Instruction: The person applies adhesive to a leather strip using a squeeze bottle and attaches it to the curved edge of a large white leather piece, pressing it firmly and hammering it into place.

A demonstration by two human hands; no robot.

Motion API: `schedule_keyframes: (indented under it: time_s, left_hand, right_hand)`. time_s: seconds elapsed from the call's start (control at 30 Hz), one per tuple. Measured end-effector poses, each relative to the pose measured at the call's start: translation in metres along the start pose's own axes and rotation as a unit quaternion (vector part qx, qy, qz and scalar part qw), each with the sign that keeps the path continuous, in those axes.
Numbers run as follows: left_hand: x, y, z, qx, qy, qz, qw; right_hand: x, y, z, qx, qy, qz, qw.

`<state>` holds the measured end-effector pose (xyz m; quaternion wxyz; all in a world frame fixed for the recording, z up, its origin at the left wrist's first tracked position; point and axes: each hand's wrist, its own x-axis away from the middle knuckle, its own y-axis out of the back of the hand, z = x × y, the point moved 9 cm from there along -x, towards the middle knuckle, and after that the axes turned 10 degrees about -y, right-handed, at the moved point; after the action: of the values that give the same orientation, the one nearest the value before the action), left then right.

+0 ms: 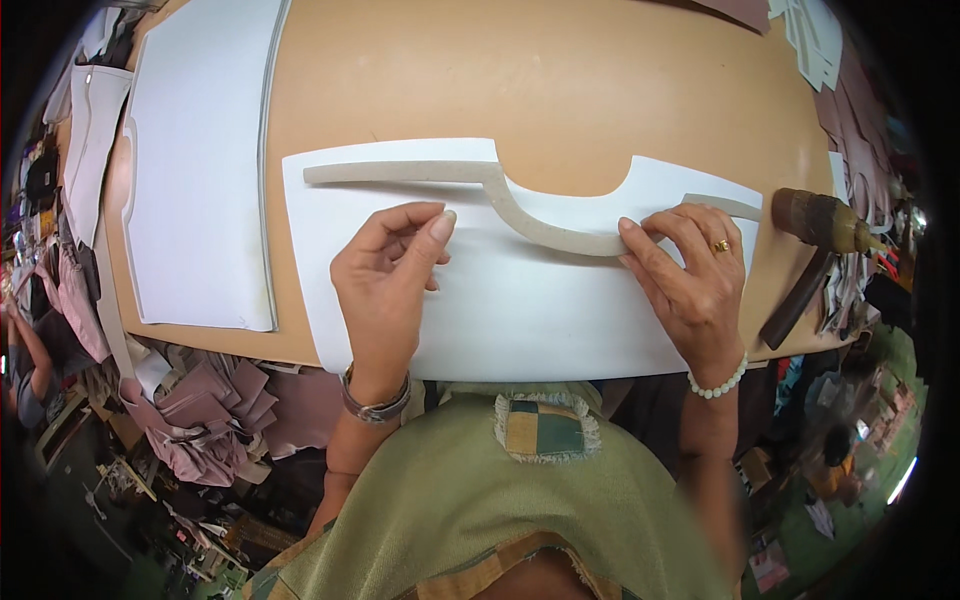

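A narrow grey-beige curved strip (565, 240), like cardboard, dips in a U along the cut-out of a white sheet (500, 320). My right hand (690, 265) pinches the strip near the right side of the curve between thumb and fingers. Part of the strip is hidden under that hand, and its right end shows beyond the knuckles. Over the left part of the sheet, below the strip, is my left hand (395, 265). Its fingers are curled, with the thumb close to the index fingertip, and nothing shows between them.
A tan table (420, 80) carries the work. On its left lies a stack of white sheets (205, 160). A brown bottle with a nozzle (825, 222) and a dark bar (797, 300) lie at right. Mauve pieces (200, 420) hang below the front edge.
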<state>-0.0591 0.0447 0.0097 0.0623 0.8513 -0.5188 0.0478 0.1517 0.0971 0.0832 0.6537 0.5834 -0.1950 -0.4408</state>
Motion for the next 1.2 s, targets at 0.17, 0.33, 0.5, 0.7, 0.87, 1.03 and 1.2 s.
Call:
schedule_keyframes:
  time_s: [0.17,0.33,0.5,0.7,0.87,1.03,1.2]
  left_hand:
    - [0.002,-0.005,0.015,0.152,0.107,-0.017,0.982]
    - [0.003,-0.011,0.015,0.203,0.099,-0.016,0.974]
    - [0.003,-0.016,0.011,0.209,0.085,-0.035,0.974]
    - [0.006,-0.018,0.011,0.227,0.072,-0.004,0.971]
    - [0.005,-0.021,0.009,0.258,0.078,0.019,0.963]
    - [0.005,-0.017,0.010,0.273,0.080,0.019,0.958]
    - [0.004,-0.004,0.018,0.284,0.082,-0.029,0.955]
  right_hand:
    - [0.003,0.002,0.003,-0.005,-0.003,-0.012,1.000]
    - [0.007,0.006,0.005,0.000,-0.001,-0.025,1.000]
    - [0.011,0.011,0.003,0.000,-0.005,-0.045,0.999]
    - [0.061,0.022,-0.047,-0.187,-0.269,-0.219,0.919]
    - [0.091,-0.041,-0.080,-0.583,-0.531,-0.096,0.608]
    - [0.078,-0.048,-0.084,-0.655,-0.519,-0.128,0.534]
    - [0.081,-0.045,-0.095,-0.656,-0.505,-0.199,0.524]
